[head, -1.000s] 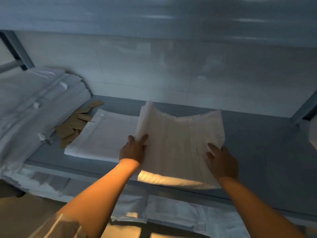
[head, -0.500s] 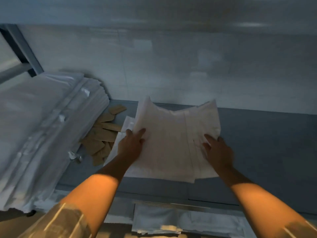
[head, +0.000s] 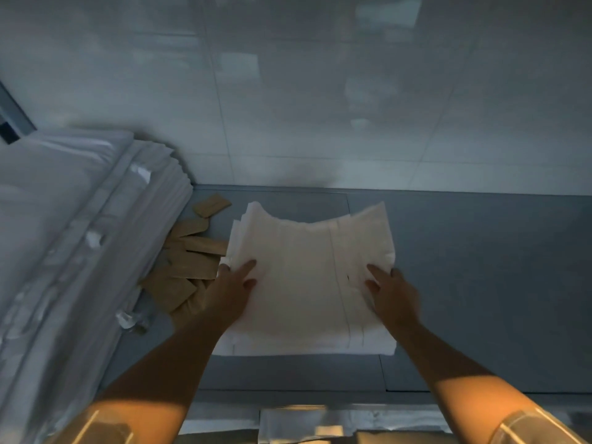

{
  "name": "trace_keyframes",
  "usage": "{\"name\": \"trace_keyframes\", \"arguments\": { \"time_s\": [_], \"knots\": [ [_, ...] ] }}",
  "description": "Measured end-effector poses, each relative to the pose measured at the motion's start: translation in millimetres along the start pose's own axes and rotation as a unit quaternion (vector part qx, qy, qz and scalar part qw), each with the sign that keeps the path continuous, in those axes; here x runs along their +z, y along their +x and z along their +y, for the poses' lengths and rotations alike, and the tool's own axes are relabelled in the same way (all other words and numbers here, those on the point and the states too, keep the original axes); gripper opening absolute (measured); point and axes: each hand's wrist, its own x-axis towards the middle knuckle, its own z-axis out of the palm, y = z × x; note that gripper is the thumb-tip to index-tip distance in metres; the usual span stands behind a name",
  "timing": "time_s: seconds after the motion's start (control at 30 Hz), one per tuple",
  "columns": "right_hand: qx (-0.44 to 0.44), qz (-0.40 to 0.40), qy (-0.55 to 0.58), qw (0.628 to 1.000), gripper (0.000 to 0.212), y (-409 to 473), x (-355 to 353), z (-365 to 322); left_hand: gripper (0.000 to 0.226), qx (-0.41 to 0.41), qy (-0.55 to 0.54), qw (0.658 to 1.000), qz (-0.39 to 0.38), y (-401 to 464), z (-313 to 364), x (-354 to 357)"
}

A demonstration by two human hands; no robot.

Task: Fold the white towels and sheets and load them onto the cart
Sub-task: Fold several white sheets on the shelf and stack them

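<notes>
A folded white towel [head: 307, 274] lies over another folded white piece whose edges show beneath it at the front [head: 288, 347], both on the grey cart shelf [head: 480, 283]. My left hand [head: 230, 293] grips the towel's left edge, thumb on top. My right hand [head: 394, 293] grips its right edge the same way. The towel's far corners curl upward.
A tall stack of folded white linen [head: 80, 251] fills the shelf's left side. Several small brown paper packets [head: 189, 261] lie between that stack and the towel. A tiled wall [head: 320, 107] stands behind. More white linen [head: 320, 424] shows on the lower shelf.
Both hands carried the towel left and down onto the folded piece lying on the shelf, which it now covers. The view has moved closer to the shelf.
</notes>
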Motion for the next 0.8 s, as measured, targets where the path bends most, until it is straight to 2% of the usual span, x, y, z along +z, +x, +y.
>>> {"name": "trace_keyframes", "arguments": {
  "time_s": [0.1, 0.23, 0.33, 0.4, 0.47, 0.5, 0.57, 0.67, 0.8],
  "knots": [
    [-0.005, 0.009, 0.009, 1.0, 0.038, 2, 2, 0, 0.045, 0.006, -0.027, 0.999, 0.019, -1, -4, -1],
    [-0.008, -0.04, 0.024, 0.999, 0.041, -1, 11, -2, 0.043, -0.014, -0.045, 0.999, 0.021, -7, -21, 3],
    [-0.016, -0.064, -0.068, 0.996, 0.051, -5, 17, 3, 0.045, -0.033, 0.003, 0.999, 0.013, -7, -24, 10],
    [-0.07, -0.009, -0.128, 0.989, 0.057, -6, 13, 4, 0.05, -0.04, 0.014, 0.999, -0.007, -10, -24, 17],
    [-0.17, 0.045, -0.132, 0.975, 0.058, -6, 10, -4, 0.057, -0.059, -0.023, 0.997, -0.035, -13, -25, 24],
    [-0.214, 0.043, -0.125, 0.968, 0.058, -7, 12, -10, 0.059, -0.068, -0.042, 0.996, -0.047, -13, -25, 26],
    [-0.238, -0.043, -0.108, 0.964, 0.061, -7, 21, -19, 0.063, -0.074, -0.058, 0.994, -0.063, -13, -24, 29],
    [-0.168, -0.163, -0.082, 0.969, 0.059, -7, 37, -12, 0.066, -0.062, -0.05, 0.995, -0.068, -13, -17, 32],
    [-0.148, -0.176, -0.082, 0.97, 0.059, -10, 36, 5, 0.066, -0.045, -0.002, 0.997, -0.056, -13, -5, 40]
  ]
}}
